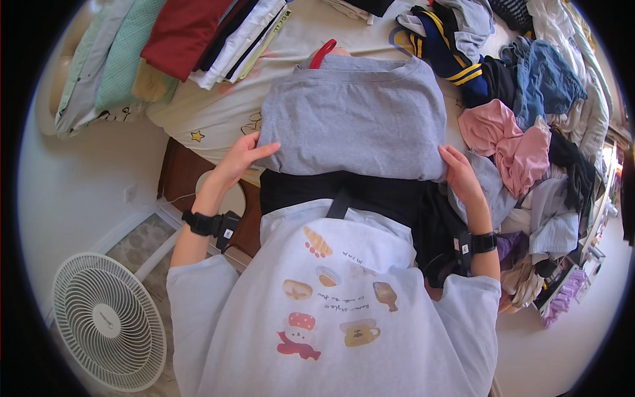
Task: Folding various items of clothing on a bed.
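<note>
A grey T-shirt (352,119), folded into a broad rectangle, lies in front of me with its neckline at the far side. My left hand (248,150) pinches its near left corner, thumb on top of the cloth. At the near right corner, my right hand (455,166) grips the fabric the same way. The shirt's near edge hangs over black cloth (342,186) at my lap. A red strap (323,53) sticks up behind the collar. What the shirt rests on underneath is hidden.
A stack of folded clothes (186,37) stands on the bed (198,111) at the far left. Loose garments, including a pink one (511,141) and blue denim (548,79), are heaped on the right. A white fan (106,320) stands on the floor at the lower left.
</note>
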Demonstrator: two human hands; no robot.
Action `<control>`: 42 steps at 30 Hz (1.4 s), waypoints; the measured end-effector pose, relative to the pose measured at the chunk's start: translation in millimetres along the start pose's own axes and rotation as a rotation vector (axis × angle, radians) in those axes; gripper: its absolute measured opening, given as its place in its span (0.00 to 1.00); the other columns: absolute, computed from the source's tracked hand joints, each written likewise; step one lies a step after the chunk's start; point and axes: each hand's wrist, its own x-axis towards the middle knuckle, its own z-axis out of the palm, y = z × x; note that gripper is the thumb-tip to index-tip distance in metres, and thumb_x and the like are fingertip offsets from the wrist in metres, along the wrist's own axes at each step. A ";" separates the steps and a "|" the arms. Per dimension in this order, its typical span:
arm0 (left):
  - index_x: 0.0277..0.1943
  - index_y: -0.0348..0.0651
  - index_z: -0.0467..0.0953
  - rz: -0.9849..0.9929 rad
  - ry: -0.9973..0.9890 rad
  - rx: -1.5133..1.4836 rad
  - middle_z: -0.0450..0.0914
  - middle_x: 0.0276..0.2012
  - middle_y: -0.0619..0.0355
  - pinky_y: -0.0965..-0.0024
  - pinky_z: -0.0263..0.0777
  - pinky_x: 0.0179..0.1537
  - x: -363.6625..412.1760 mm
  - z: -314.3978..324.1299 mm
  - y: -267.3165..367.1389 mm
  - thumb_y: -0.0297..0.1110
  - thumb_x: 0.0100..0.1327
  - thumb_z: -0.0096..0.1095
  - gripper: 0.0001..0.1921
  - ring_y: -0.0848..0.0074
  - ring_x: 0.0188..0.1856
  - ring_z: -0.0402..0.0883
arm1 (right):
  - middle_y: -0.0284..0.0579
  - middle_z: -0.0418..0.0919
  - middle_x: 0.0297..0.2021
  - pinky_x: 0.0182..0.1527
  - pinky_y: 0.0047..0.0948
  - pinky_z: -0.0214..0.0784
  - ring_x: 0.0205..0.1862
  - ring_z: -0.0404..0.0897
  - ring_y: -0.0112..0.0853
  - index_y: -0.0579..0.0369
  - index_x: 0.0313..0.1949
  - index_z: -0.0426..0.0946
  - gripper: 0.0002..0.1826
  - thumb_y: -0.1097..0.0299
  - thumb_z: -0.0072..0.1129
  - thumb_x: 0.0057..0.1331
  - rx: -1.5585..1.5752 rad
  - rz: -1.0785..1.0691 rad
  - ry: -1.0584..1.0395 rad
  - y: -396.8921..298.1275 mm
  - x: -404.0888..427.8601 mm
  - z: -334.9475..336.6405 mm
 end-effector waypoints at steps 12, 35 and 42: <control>0.57 0.36 0.69 -0.130 -0.026 0.004 0.77 0.50 0.61 0.76 0.60 0.57 -36.2 11.5 -24.5 0.37 0.60 0.63 0.24 0.81 0.52 0.72 | 0.29 0.77 0.45 0.51 0.16 0.57 0.46 0.71 0.16 0.60 0.51 0.75 0.18 0.59 0.51 0.69 -0.151 -0.092 0.214 27.5 -16.5 -0.5; 0.67 0.36 0.53 0.578 0.536 0.894 0.50 0.68 0.42 0.61 0.49 0.66 -3.7 22.6 -16.3 0.48 0.63 0.58 0.36 0.54 0.66 0.57 | 0.30 0.73 0.46 0.47 0.21 0.57 0.45 0.69 0.18 0.51 0.54 0.69 0.22 0.53 0.54 0.66 -0.100 0.054 0.198 37.6 0.2 -7.7; 0.70 0.63 0.53 0.608 0.332 1.307 0.32 0.71 0.40 0.40 0.38 0.65 22.4 73.0 -9.7 0.52 0.62 0.57 0.35 0.45 0.72 0.36 | 0.37 0.73 0.50 0.53 0.27 0.60 0.52 0.70 0.26 0.55 0.56 0.68 0.30 0.50 0.61 0.61 0.129 0.014 0.110 35.9 25.2 -9.0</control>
